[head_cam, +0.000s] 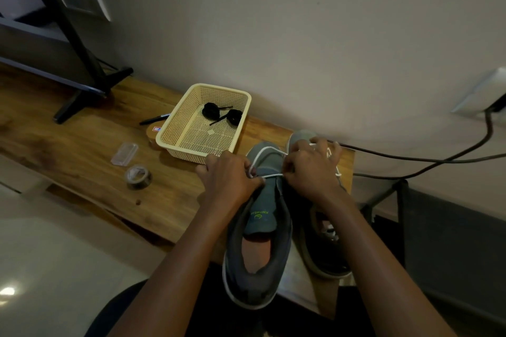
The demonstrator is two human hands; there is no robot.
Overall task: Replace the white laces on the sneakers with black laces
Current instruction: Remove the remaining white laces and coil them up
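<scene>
Head view: the basket [175, 145] sits on the table [68, 145] against the wall. The black laces [221, 115] lie in it as two small bundles, untouched. Just in front of the basket's near right corner, towards the person, is one sneaker [257, 254], heel nearest the camera. The second sneaker [325, 252] lies beside it, further from the basket.

The left hand [228, 175] is curled at the first sneaker's eyelets, fingertips pinching the white lace [269, 175]. The right hand [312, 169] is also curled and pinches the same lace, which runs taut between the two hands, with a loop rising towards the toe.

The step in hand looks like unthreading the white lace from the first sneaker. The second one appears to be laced in white as well. Next, the lace must come free eyelet by eyelet, with one hand steadying the shoe.

Green print on the tongue, upside down, seems to read "KNITWEAR". A red-and-white sticker at the basket's left edge is too small to read. Left of the basket lie a pen [153, 119], a clear case [124, 154] and a tape roll [138, 176].
</scene>
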